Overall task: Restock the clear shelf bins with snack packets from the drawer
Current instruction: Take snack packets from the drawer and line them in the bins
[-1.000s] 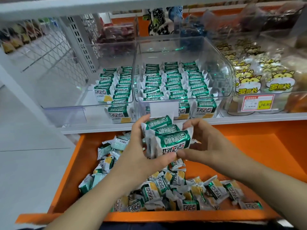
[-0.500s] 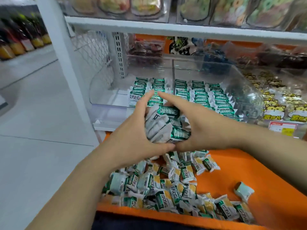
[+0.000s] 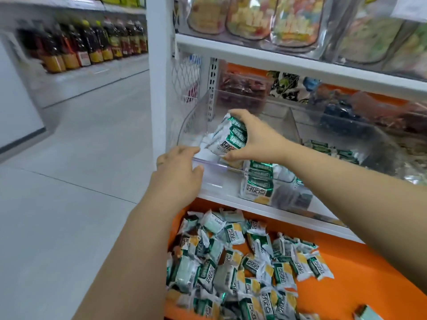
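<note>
Right hand [image 3: 254, 140] is clamped around a stack of snack packets [image 3: 227, 135], green and white, held tilted inside the clear bin [image 3: 221, 166] at centre frame. Left hand [image 3: 178, 168] hooks its fingers over the bin's front lip, steadying it. This looks like the placing step: the stack needs lowering flat, just frame-left of the shelved row [image 3: 258, 181] already inside, then releasing without toppling. Lower right, the orange drawer [image 3: 369, 262] holds plenty of loose packets [image 3: 231, 269].
</note>
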Available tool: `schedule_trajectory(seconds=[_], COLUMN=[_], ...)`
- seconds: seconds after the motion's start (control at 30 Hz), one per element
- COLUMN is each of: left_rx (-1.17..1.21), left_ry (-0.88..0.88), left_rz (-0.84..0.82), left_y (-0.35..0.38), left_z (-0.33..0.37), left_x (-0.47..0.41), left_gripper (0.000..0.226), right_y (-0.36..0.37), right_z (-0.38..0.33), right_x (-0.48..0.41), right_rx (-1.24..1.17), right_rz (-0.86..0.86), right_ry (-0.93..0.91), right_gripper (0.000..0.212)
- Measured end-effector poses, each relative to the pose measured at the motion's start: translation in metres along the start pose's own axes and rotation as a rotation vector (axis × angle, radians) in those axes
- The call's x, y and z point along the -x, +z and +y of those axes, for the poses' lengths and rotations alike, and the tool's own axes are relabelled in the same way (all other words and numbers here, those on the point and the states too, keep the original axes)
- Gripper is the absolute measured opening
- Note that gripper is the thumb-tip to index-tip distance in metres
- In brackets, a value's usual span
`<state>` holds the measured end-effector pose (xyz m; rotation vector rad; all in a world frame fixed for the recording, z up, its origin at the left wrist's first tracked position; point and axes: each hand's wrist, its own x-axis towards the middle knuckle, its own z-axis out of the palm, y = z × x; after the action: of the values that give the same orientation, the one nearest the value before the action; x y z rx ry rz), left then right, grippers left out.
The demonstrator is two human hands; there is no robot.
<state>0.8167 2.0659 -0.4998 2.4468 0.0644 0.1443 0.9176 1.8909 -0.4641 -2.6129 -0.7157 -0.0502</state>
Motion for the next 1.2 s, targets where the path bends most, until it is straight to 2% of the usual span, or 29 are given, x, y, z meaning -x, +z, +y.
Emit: schedule_trajectory(seconds=[0.23, 0.43, 0.57, 0.73, 0.8, 0.97, 1.2], left_rx=[0.010, 0.002, -0.005, -0.012, -0.013, -0.012, -0.013], left_ry=[-0.035, -0.054, -0.047, -0.041, -0.043, -0.039, -0.033], left_rz=[-0.041, -0.034, -0.034, -0.042, -0.043, -0.052, -0.063], left_y=[-0.003, -0.002, 0.001, 0.004, 0.005, 0.006, 0.004], left_z=[-0.006, -0.008, -0.007, -0.006, -0.004, -0.002, -0.003], left_x=[-0.002, 0.000, 0.000, -0.001, 0.000, 0.000, 0.002], left_gripper=[0.047, 0.045, 0.046, 0.046, 0.046, 0.046, 0.047], right_y=[0.036, 0.041, 0.034, 0.032, 0.031, 0.036, 0.034], right_z=[0.021, 0.026, 0.027, 0.031, 0.034, 0.037, 0.036], right_x=[-0.027, -0.027, -0.023, -0.017, -0.017, -0.018, -0.019], right_rx=[0.077, 0.442, 0.591, 0.524, 0.453, 0.423, 0.472], right_rz=[-0.276, -0.374, -0.363, -0.342, -0.289, -0.222, -0.141], right_ry=[0.063, 0.050, 0.067, 0.087, 0.095, 0.042, -0.027], right_gripper=[0.091, 0.095, 0.101, 0.100, 0.093, 0.052, 0.044])
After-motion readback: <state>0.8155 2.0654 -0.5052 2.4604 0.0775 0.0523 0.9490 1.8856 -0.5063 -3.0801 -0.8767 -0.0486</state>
